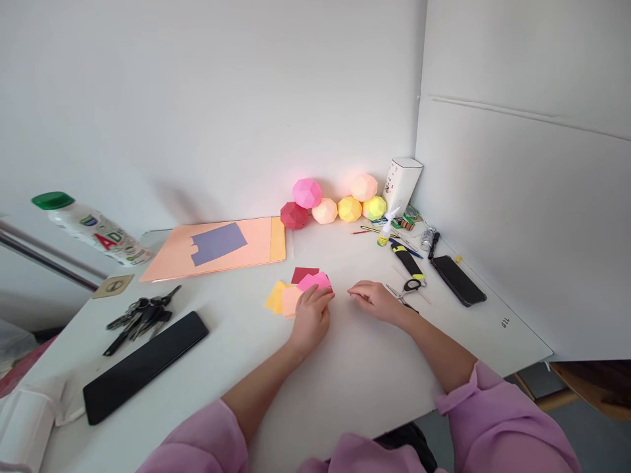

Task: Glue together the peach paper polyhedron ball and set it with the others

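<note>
My left hand lies over a small fan of cut paper pieces, its slightly bent fingers touching a pink piece. Around it are a dark red piece, a peach piece and a yellow piece. My right hand rests on the table just to the right, apart from the papers. Its fingers are drawn together, and anything between the tips is too small to see. Scissors with black handles lie beside that wrist, next to a black and yellow cutter knife.
Several faceted paper balls sit against the wall. Peach sheets carry a purple piece. A glue bottle, a white box and a phone stand or lie rightward. Keys, a black slab and a bottle are leftward.
</note>
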### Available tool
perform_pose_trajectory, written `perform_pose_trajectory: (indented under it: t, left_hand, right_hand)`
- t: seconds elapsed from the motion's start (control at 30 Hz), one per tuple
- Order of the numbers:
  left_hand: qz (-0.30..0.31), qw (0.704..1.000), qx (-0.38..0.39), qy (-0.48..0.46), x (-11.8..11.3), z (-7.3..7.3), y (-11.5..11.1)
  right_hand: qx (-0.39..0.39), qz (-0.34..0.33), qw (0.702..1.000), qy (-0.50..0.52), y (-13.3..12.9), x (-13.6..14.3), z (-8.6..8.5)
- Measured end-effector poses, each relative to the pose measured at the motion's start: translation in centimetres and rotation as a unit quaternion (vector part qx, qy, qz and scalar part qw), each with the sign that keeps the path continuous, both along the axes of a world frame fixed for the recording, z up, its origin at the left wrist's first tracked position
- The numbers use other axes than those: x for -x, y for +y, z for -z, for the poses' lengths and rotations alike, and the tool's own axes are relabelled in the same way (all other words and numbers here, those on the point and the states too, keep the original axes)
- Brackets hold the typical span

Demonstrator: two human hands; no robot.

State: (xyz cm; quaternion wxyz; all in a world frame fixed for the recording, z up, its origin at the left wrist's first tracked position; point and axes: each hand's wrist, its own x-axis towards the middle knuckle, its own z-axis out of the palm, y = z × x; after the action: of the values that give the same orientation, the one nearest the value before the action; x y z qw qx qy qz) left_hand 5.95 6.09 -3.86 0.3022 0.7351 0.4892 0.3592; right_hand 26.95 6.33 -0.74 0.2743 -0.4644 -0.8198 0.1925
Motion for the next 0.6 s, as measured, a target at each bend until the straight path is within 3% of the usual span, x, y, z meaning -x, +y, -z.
perform_pose_trajectory:
  t: [0.17,0.3,0.4,0.5,0.6]
  left_hand:
    - [0.03,0.989,-0.05,0.137,1.0,0.6,1.1]
    - [0.01,0.977,-0.08,0.198,1.9,1.0,2.1]
    - [-0.007,0.971,-0.094,0.22,2.3,1.2,2.6]
    - [-0.012,0.969,-0.098,0.226,2.4,1.4,2.8]
    - [-0.017,0.971,-0.099,0.217,2.4,1.4,2.7]
  right_hand:
    - [-0.006,-0.013,0.999,-0.032,-1.7,0.8,-1.9]
    - [0.026,-0.177,0.971,-0.158,-5.4,4.2,-1.3]
    - [0.04,-0.218,0.949,-0.223,-7.0,5.9,0.0]
    - [0.036,-0.208,0.945,-0.249,-6.0,5.5,0.8]
    - [0.021,-0.162,0.945,-0.285,-3.2,3.6,1.3]
